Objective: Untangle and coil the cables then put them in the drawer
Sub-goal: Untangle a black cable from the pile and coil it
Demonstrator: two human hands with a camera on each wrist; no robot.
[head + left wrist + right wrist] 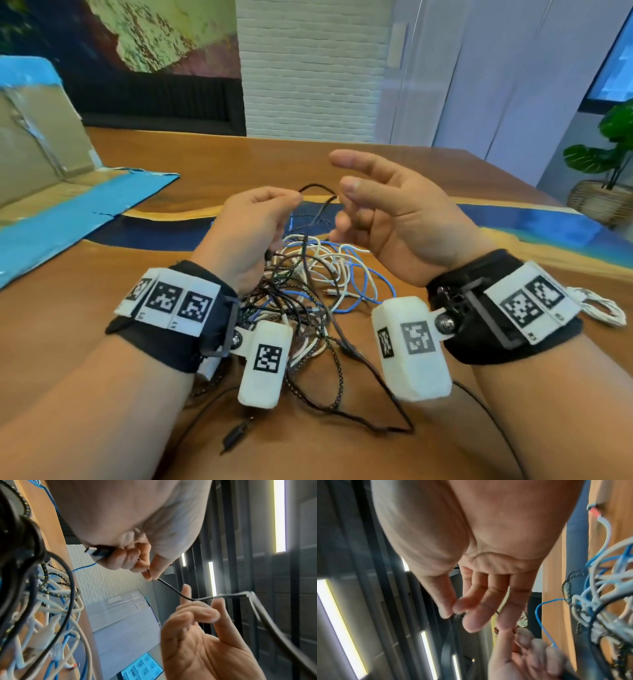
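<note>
Starting on the left: a flattened blue cardboard box (102, 205) lies on the wooden table (428, 164), off to the left of the cable tangle (308, 281). The left hand (253, 226) is raised just above that tangle, fingers curled in, thumb and forefinger pinching a thin black cable (317, 187) that arcs up and over. The wrist view shows a connector plug (98, 550) tucked in its curled fingers too. Right of it, the right hand (394, 219) hovers palm-in, fingers loosely spread, gripping nothing; whether its fingertips touch the black cable I can't tell. The tangle itself, white, blue and black cords, sits on the table under both wrists.
</note>
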